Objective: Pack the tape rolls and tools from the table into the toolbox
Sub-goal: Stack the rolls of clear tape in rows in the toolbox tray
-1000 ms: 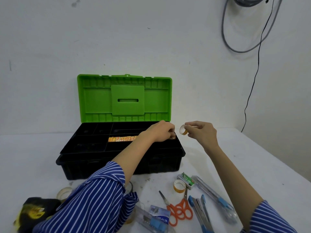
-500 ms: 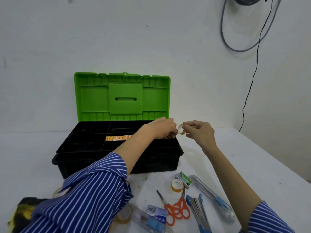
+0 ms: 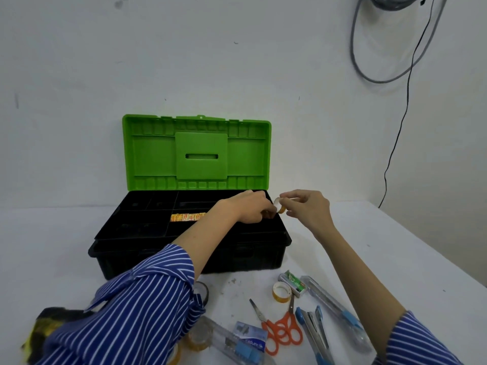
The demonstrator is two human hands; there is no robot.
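Observation:
The black toolbox (image 3: 147, 248) stands with its green lid (image 3: 196, 154) upright; an orange-yellow pack (image 3: 187, 216) lies in its tray. My left hand (image 3: 247, 206) hovers over the tray's right end, fingers curled down around a small brownish thing I cannot make out. Right beside it, my right hand (image 3: 307, 208) pinches a small yellowish tape roll (image 3: 279, 208) over the box's right rim. On the table in front lie another small tape roll (image 3: 282, 293), orange scissors (image 3: 283, 331), a blue stapler (image 3: 313, 327), a clear utility knife (image 3: 334, 309) and a green-white staple box (image 3: 293, 281).
Clear tape rolls (image 3: 200, 337) and a dark roll (image 3: 203, 291) sit partly under my left sleeve, next to a second clear cutter (image 3: 237, 345). A black-and-yellow cloth (image 3: 43, 327) lies at the near left. The table's right edge (image 3: 432, 262) runs diagonally; cables hang on the wall.
My right hand has brought the small tape roll a little closer to my left hand. Both hands otherwise stay over the toolbox's right end.

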